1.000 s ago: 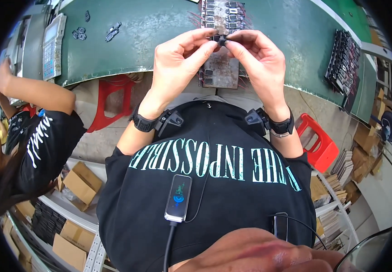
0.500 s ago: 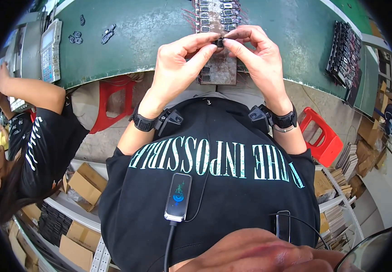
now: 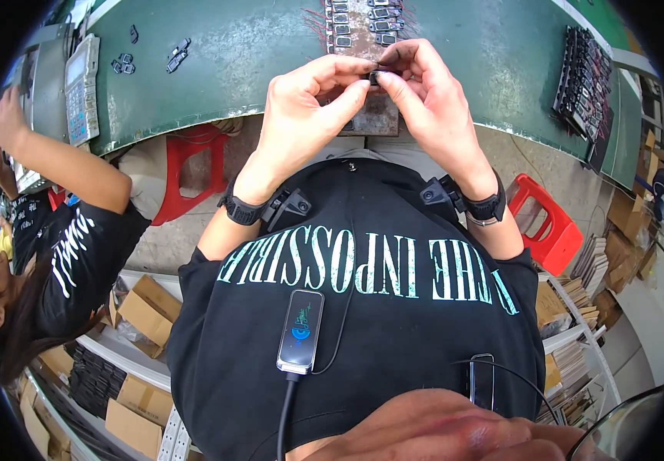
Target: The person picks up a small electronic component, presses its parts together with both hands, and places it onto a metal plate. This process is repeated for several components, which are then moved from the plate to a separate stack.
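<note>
Above the near edge of the green table, both my hands meet at a small black rectangular part [image 3: 374,77]. Thumb and fingertips of my left hand [image 3: 305,100] pinch it from one side. My right hand [image 3: 438,100] closes on its other side, thumb against it and index finger bent above. Beneath my fingers lies a worn metal plate [image 3: 382,123]. Farther up the plate, a left row of small black modules [image 3: 340,29] and a right row of similar modules [image 3: 385,27] have thin red wires sticking out. My fingers cover the plate's middle.
Loose black parts [image 3: 178,56] lie on the table's left. A grey keypad device [image 3: 84,92] stands beyond them, near a co-worker's arm [image 3: 71,157]. Wired modules [image 3: 582,84] are stacked at right. Red stools [image 3: 197,173] flank me; cardboard boxes [image 3: 151,311] fill shelves behind.
My right index finger has bent and lifted a little, while both hands keep pinching the black part. The co-worker's raised arm has shifted slightly.
</note>
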Demonstrator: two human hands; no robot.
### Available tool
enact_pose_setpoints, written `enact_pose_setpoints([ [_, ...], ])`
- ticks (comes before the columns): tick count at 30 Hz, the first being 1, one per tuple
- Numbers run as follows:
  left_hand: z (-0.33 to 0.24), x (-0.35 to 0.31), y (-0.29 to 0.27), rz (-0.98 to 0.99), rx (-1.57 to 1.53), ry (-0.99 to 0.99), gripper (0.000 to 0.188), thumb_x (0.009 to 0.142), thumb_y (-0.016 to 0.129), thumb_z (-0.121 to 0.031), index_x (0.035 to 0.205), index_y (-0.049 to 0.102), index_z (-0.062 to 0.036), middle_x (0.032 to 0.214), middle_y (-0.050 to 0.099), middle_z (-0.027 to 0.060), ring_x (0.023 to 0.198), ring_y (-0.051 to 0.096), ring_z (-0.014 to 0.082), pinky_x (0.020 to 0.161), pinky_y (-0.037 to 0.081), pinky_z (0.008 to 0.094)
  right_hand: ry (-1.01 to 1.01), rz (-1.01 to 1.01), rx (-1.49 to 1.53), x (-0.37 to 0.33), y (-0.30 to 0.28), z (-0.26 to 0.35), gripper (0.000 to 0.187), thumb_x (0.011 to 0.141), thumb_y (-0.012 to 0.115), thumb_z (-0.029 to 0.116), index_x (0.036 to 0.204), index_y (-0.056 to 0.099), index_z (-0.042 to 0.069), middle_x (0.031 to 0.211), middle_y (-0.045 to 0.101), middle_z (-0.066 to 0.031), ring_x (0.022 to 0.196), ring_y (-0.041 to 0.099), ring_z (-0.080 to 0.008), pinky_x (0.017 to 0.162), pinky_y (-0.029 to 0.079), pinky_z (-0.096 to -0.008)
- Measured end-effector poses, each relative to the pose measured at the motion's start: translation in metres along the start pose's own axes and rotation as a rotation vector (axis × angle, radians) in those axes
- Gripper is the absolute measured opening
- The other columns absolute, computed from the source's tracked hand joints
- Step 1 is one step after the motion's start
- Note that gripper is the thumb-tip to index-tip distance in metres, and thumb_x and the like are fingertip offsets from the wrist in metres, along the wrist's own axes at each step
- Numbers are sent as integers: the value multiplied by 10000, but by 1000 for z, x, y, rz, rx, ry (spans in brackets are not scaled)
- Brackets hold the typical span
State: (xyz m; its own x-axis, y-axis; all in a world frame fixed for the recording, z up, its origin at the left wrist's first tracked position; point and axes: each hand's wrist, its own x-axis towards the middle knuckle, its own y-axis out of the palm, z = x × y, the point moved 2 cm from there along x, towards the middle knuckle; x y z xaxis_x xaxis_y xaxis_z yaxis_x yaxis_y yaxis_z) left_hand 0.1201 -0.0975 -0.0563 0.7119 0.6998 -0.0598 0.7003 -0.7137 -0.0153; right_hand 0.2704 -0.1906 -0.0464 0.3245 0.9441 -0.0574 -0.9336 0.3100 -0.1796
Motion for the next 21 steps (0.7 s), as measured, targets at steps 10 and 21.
enact_pose_setpoints([
  [10, -7, -2, 4, -5, -231, -104, 127, 907, 671, -38, 1028, 663, 0, 914, 710, 20, 861, 667, 63, 784, 541, 220, 65, -39, 364, -13, 0, 2, 251, 957, 606, -19, 1206, 567, -23, 1095, 651, -83, 1002, 641, -116, 909, 520, -248],
  [21, -13, -4, 7, 23, 394, 103, 212, 887, 706, -66, 1079, 643, -2, 966, 729, 58, 827, 694, 105, 721, 558, 248, -29, -130, -93, -17, -3, -2, 145, 930, 667, 50, 1062, 657, -9, 984, 675, -29, 873, 624, -83, 814, 504, -231],
])
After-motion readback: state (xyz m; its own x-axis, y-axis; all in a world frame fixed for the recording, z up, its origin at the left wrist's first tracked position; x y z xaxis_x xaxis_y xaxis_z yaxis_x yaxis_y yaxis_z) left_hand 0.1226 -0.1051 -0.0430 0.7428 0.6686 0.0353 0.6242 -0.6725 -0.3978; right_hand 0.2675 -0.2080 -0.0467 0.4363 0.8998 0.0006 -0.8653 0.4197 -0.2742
